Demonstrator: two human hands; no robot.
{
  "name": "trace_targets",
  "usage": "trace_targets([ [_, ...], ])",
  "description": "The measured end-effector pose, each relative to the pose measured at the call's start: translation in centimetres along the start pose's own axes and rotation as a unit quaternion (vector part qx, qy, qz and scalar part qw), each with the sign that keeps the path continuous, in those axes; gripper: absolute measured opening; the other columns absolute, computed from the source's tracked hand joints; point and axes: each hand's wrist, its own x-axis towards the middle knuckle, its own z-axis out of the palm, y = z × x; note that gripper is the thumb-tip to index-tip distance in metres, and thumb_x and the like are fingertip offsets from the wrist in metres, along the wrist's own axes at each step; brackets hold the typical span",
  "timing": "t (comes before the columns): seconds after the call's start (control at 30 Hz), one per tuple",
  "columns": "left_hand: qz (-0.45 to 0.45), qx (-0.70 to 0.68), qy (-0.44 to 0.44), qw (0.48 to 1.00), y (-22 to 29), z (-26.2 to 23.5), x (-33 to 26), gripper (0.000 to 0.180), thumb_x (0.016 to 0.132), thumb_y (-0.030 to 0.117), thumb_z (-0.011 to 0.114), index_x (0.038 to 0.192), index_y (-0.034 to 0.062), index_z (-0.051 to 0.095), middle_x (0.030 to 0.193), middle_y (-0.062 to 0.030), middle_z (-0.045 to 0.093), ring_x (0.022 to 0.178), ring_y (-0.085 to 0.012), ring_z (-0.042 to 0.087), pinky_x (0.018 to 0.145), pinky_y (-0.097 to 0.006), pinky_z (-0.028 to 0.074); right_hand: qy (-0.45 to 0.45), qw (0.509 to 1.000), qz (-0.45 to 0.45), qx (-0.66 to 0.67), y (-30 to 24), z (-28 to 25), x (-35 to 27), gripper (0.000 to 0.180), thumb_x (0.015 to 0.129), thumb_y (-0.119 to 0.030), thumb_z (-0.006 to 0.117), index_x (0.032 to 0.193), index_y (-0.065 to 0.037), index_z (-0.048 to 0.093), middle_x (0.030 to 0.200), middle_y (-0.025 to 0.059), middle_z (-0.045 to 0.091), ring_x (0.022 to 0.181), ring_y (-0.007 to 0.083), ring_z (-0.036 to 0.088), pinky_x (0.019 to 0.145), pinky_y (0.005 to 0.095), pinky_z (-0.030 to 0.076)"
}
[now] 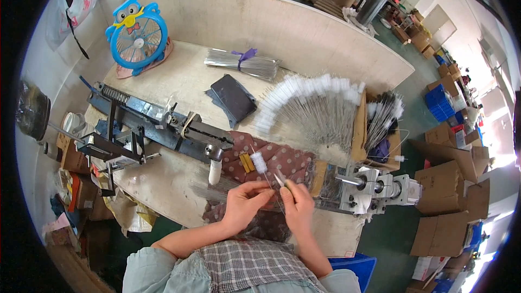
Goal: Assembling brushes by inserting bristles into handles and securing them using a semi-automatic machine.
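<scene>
i see both hands meeting just in front of the dotted maroon cloth (271, 163) that covers the near edge of the workbench (179, 184). the left hand (244, 203) is half curled, its fingertips (267, 192) pinched together on thin wires (214, 190) that cross its palm; these wires are so fine that i cannot count them or see where they end. the right hand (297, 203) is closed into a loose fist, thumb and forefinger nipped on a slim pointed tool (280, 179) whose tip rises toward the cloth; its handle is hidden inside the fist, so i cannot tell what kind of tool it is. the two hands almost touch. on the cloth, just beyond the tool tip, lies a small white brush head (259, 163), with a yellow piece (246, 162) beside it. farther back from the cloth, a wide fan of wire brushes with white tips (309, 106) spreads over the bench. left of the cloth sits a long dark metal jig (157, 125), and right of it a silver machine block (374, 187). a blue owl-shaped fan (137, 35) stands at the far left corner. the person's lap is cut off by the lower edge.
</scene>
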Motion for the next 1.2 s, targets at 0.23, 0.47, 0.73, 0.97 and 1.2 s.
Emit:
trace_targets([
  [0.23, -0.003, -0.084, 0.012, 0.996, 2.9, 3.1, 4.9, 0.024, 0.086, 0.005, 0.061, 0.106, -0.0043, 0.053, 0.093, -0.0114, 0.063, 0.085, -0.0207, 0.065, 0.073, -0.033, 0.056, 0.082, 0.917, -0.065, -0.384, 8.6, -4.3, 2.4, 0.035, 0.085, -0.018, 0.061, 0.116, -0.003, 0.056, 0.106, 0.0182, 0.051, 0.101, 0.0352, 0.049, 0.084, 0.0462, 0.040],
  [0.47, 0.008, -0.072, 0.089, 0.993, 1.6, 5.7, 14.7, 0.034, 0.084, 0.008, 0.062, 0.112, -0.0029, 0.046, 0.099, -0.0104, 0.057, 0.091, -0.0198, 0.061, 0.077, -0.033, 0.054, -0.020, 0.987, -0.047, -0.153, 4.0, -4.6, -1.7, 0.026, 0.081, -0.019, 0.065, 0.105, -0.009, 0.062, 0.092, 0.0087, 0.060, 0.082, 0.0287, 0.060, 0.070, 0.0395, 0.048],
  [0.73, 0.072, 0.074, -0.107, 0.989, 3.6, 4.6, 8.1, 0.037, 0.088, 0.007, 0.057, 0.123, -0.0020, 0.048, 0.105, -0.0055, 0.057, 0.093, -0.0116, 0.054, 0.089, -0.028, 0.044, -0.118, 0.962, -0.078, -0.233, 2.8, -5.7, 0.2, 0.012, 0.077, -0.014, 0.064, 0.088, -0.012, 0.067, 0.080, 0.0043, 0.061, 0.077, 0.0241, 0.063, 0.063, 0.0348, 0.051],
  [0.97, -0.230, 0.128, -0.397, 0.879, 3.4, 2.0, 1.5, 0.032, 0.093, 0.016, 0.055, 0.120, -0.0022, 0.054, 0.097, -0.0087, 0.065, 0.086, -0.0149, 0.064, 0.079, -0.030, 0.052, -0.008, 0.961, -0.190, -0.200, -2.3, -12.3, 6.5, 0.016, 0.074, 0.003, 0.061, 0.084, -0.008, 0.068, 0.078, 0.0085, 0.065, 0.070, 0.0266, 0.062, 0.063, 0.0337, 0.050],
  [1.2, -0.081, -0.156, -0.272, 0.946, 1.2, 6.0, 10.3, 0.042, 0.091, 0.029, 0.059, 0.122, 0.0012, 0.054, 0.089, -0.0036, 0.066, 0.079, -0.0106, 0.062, 0.071, -0.024, 0.050, -0.049, 0.952, -0.159, -0.258, 0.6, -12.2, 10.3, 0.013, 0.078, -0.005, 0.064, 0.088, -0.009, 0.071, 0.083, 0.0101, 0.067, 0.076, 0.0281, 0.063, 0.069, 0.0350, 0.049],
])
